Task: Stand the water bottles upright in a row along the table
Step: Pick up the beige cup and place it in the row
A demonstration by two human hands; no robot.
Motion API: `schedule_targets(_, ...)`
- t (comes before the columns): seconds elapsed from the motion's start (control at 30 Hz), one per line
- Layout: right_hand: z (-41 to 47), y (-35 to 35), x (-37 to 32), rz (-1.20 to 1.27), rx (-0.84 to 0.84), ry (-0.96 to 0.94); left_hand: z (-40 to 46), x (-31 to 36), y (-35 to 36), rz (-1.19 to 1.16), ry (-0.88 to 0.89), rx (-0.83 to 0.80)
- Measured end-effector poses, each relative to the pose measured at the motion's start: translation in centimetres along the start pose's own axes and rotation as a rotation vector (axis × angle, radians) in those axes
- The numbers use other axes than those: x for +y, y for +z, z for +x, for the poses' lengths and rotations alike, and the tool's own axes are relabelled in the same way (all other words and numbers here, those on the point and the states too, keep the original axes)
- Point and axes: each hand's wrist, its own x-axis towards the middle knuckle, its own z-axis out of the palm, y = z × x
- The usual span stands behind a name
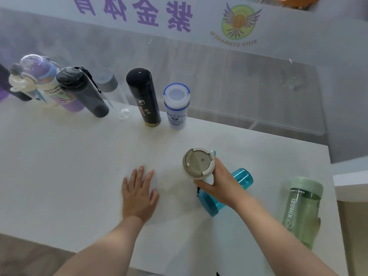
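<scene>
Several bottles stand upright along the white table's far edge (pixel 258 134), among them a dark grey bottle (pixel 83 92), a tall black flask (pixel 143 96) and a white bottle with a blue-rimmed cap (pixel 176 105). My right hand (pixel 219 182) is shut on a beige-lidded bottle (pixel 198 163), seen from above at the table's middle. A teal bottle (pixel 241 178) lies on its side under that hand and wrist. Farther right a green bottle (pixel 300 212) lies on its side near the table's right edge. My left hand (pixel 139 194) rests flat on the table, fingers spread, holding nothing.
A clear bottle with a grey cap (pixel 107 82) stands between the dark grey bottle and the black flask. A glass panel with purple lettering (pixel 137 11) rises behind the table. The table's near edge runs diagonally under my forearms.
</scene>
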Motion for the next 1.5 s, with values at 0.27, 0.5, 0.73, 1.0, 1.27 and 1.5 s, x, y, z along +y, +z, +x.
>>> schedule_targets(0.27,-0.9,2.9,-1.5,-0.091,0.463,-0.179,-0.1,-0.1,0.0,0.008,-0.009,-0.005)
schedule_targets(0.5,0.9,2.1,-2.3,-0.243,0.427,-0.2,0.0,-0.2,0.0,-0.016,-0.004,0.004)
schedule_targets(0.73,4.7,-1.2,-2.3,-0.248,0.446,-0.176,0.1,-0.2,0.0,-0.025,0.003,0.004)
schedule_targets(1.0,9.2,-4.9,-2.5,-0.193,0.371,-0.16,0.1,-0.3,0.0,-0.011,0.001,-0.018)
schedule_targets(1.27,11.7,-6.3,-1.7,-0.229,0.332,-0.266,0.1,-0.2,-0.1,-0.015,-0.001,-0.016)
schedule_targets(1.5,13.4,-6.7,-1.4,-0.227,0.338,-0.29,0.2,-0.1,-0.2,-0.019,-0.002,-0.016)
